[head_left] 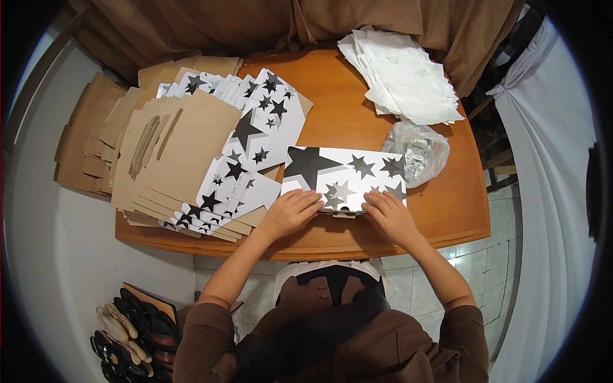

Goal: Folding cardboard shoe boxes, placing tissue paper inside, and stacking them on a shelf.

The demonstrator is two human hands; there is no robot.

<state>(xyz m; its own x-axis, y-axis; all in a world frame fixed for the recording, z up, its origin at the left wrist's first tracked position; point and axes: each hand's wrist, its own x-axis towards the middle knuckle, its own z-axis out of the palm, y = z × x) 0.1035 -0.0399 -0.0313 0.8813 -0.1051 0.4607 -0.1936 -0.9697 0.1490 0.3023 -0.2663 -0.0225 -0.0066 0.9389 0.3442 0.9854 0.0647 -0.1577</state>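
Wooden table by brown curtain, star-print flat box at near edge, left hand & right hand pressing flat on it, fingers open, flat box stack to left, white sheets, plastic bag right.

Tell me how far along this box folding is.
Done: no finished box shows in view. In hand: both the left hand and right hand press on one star-printed box at the table's near edge. Left: a large pile of flat blanks, still unfolded, plus untouched white sheets and a bag of small packets. It looks early on.
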